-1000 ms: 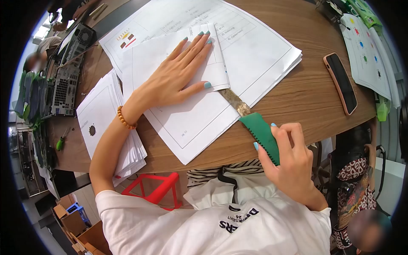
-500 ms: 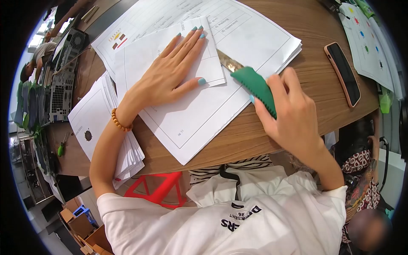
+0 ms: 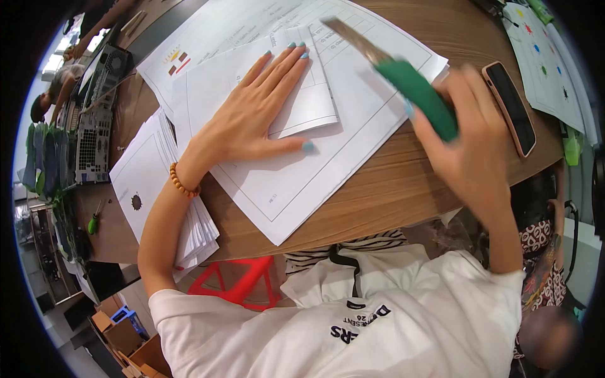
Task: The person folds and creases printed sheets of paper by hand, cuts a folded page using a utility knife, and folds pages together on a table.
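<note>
My left hand lies flat with fingers spread on a folded white sheet, which rests on a larger stack of printed paper. Its thumb points right, off the folded edge. My right hand grips the green handle of a knife, raised to the right of the fold. The knife's worn metal blade points up and left over the printed paper. Both the knife and the right hand are slightly blurred.
Another pile of sheets sits under my left forearm. A phone lies at right, near hanging sheets with coloured splats. A computer case and a green screwdriver are at left. Other people are at upper left and lower right.
The knife has moved from the folded sheet's edge up and right, clear of the fold, with my right hand. My left thumb has spread lower, while the palm stays on the paper.
</note>
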Demonstrator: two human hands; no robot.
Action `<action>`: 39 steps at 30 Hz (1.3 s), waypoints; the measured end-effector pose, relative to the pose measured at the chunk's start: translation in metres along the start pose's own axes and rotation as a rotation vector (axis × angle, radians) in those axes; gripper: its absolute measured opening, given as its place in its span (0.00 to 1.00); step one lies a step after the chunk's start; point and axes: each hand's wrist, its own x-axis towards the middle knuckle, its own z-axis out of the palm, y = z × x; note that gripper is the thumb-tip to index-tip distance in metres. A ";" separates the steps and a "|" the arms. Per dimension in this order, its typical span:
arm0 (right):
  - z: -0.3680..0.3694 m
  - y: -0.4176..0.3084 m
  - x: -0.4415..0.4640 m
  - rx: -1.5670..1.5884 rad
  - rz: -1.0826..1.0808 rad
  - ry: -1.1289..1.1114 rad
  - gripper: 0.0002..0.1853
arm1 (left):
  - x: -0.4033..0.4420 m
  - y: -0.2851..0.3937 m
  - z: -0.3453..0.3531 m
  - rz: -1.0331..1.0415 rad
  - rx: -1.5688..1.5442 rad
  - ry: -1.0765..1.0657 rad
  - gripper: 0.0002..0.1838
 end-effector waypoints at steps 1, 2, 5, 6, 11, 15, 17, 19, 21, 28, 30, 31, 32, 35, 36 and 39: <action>-0.012 -0.007 -0.015 0.022 0.016 -0.012 0.15 | 0.000 -0.001 0.001 -0.007 0.015 -0.010 0.46; -0.023 -0.012 -0.030 0.044 0.033 -0.027 0.16 | 0.000 -0.002 0.001 -0.015 0.028 -0.021 0.45; -0.042 -0.022 -0.064 0.087 0.081 -0.140 0.20 | -0.001 -0.004 0.000 0.003 0.006 -0.018 0.44; -0.044 -0.025 -0.070 0.110 0.084 -0.178 0.20 | -0.001 -0.005 0.002 0.005 0.005 -0.021 0.44; -0.033 -0.032 -0.075 0.162 0.088 -0.208 0.19 | -0.001 -0.009 0.007 0.012 0.015 -0.004 0.43; -0.019 -0.029 -0.069 0.171 0.050 -0.194 0.18 | -0.001 -0.008 0.006 0.006 0.012 -0.013 0.45; -0.013 -0.028 -0.066 0.169 0.043 -0.192 0.18 | -0.001 -0.007 0.005 0.016 0.006 -0.009 0.44; -0.010 -0.027 -0.064 0.169 0.076 -0.203 0.17 | -0.001 -0.005 0.003 0.017 0.009 -0.015 0.43; -0.011 -0.027 -0.067 0.171 0.090 -0.204 0.17 | -0.001 -0.006 0.004 0.013 0.011 -0.023 0.43; 0.001 -0.022 -0.051 0.109 0.042 -0.173 0.16 | 0.000 -0.006 0.005 0.004 0.062 -0.046 0.41; 0.005 -0.018 -0.042 0.092 0.046 -0.168 0.16 | 0.000 -0.006 0.005 0.000 0.065 -0.044 0.41; 0.007 -0.016 -0.037 0.075 0.049 -0.167 0.15 | 0.000 -0.006 0.005 0.001 0.065 -0.046 0.41; 0.010 -0.014 -0.032 0.075 0.049 -0.165 0.15 | 0.000 -0.006 0.005 0.002 0.067 -0.047 0.41; 0.019 -0.005 -0.017 0.012 0.010 -0.141 0.15 | 0.000 -0.005 0.005 -0.003 0.058 -0.046 0.41; 0.024 -0.001 -0.010 -0.008 -0.015 -0.133 0.15 | 0.000 -0.005 0.006 -0.003 0.059 -0.046 0.41; 0.042 0.013 0.013 -0.036 -0.071 -0.105 0.14 | 0.000 -0.006 0.006 -0.028 0.066 -0.065 0.41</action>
